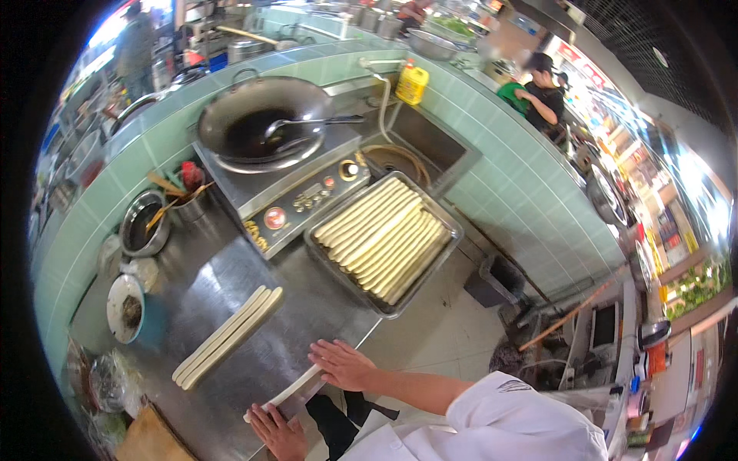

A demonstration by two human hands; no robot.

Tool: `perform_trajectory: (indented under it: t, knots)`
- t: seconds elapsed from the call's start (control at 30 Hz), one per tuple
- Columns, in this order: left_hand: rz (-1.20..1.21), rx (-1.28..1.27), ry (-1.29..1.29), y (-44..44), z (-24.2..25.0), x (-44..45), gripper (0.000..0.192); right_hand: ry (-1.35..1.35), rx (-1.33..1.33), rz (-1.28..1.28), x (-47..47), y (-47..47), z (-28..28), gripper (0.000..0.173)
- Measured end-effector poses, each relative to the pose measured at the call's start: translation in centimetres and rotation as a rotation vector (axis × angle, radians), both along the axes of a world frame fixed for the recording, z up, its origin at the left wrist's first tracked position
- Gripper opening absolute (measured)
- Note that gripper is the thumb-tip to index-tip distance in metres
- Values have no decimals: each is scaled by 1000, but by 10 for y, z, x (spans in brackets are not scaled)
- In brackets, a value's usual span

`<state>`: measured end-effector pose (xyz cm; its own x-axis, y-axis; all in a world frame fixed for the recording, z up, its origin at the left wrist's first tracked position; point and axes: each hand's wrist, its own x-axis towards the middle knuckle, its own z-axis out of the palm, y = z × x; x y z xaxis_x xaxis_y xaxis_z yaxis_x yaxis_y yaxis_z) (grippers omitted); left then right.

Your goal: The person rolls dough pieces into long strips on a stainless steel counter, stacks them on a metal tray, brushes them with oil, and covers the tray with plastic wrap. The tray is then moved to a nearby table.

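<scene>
Both my hands rest flat on a strip of pale dough near the front edge of the steel worktop. My left hand covers its lower-left end. At the upper-right end lies my right hand, its fingers spread a little. Behind them on the worktop, three dough strips lie side by side, touching. A metal tray holds many long dough strips in rows, at the worktop's right side beside the cooker.
A wok with a ladle stands on the induction cooker. At the left are a blue bowl, a metal pot and a wooden board. A sink lies beyond. Past the tiled wall stands another person.
</scene>
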<state>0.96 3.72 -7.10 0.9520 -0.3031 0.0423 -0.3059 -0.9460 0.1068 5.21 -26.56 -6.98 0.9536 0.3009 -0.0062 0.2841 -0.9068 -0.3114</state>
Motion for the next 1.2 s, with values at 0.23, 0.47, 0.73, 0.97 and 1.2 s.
perform_trajectory:
  t: [0.23,0.47,0.73,0.97,1.2]
  knots:
    - [-95,-12,-192,29,-13,96,52,-58,251,-222,109,13,-32,42]
    - [8,-172,-42,30,-12,-10,71,37,-260,-62,14,-7,-37,56]
    - [264,-69,-52,20,-23,100,62,-203,-91,-211,124,20,-32,59]
    - [84,-287,-184,-30,-33,135,53,-281,40,-55,115,121,-46,60]
    - [44,-229,-76,-7,-10,18,51,-151,45,164,14,82,-19,59]
